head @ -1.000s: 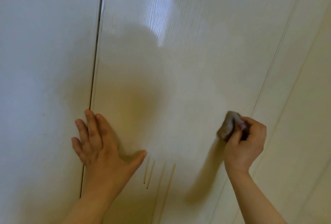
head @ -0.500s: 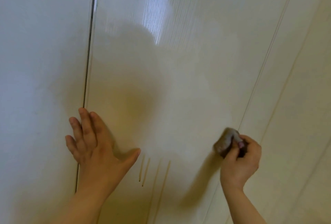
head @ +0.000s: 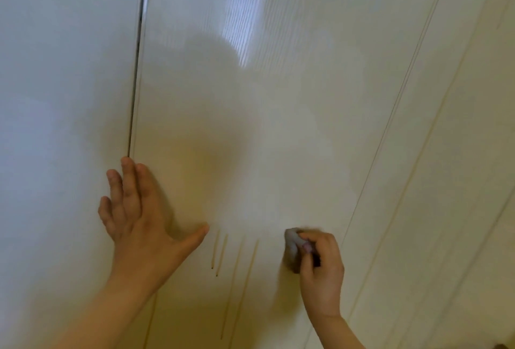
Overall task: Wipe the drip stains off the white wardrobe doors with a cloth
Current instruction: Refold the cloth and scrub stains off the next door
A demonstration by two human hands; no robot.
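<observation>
You see a bright striped reflection of light [head: 245, 14] high up, and cream seamed panels [head: 459, 153] on your right

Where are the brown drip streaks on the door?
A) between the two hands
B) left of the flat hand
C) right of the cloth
A: the drip streaks run down the door between the flat left hand and the right hand gripping the cloth.
</observation>
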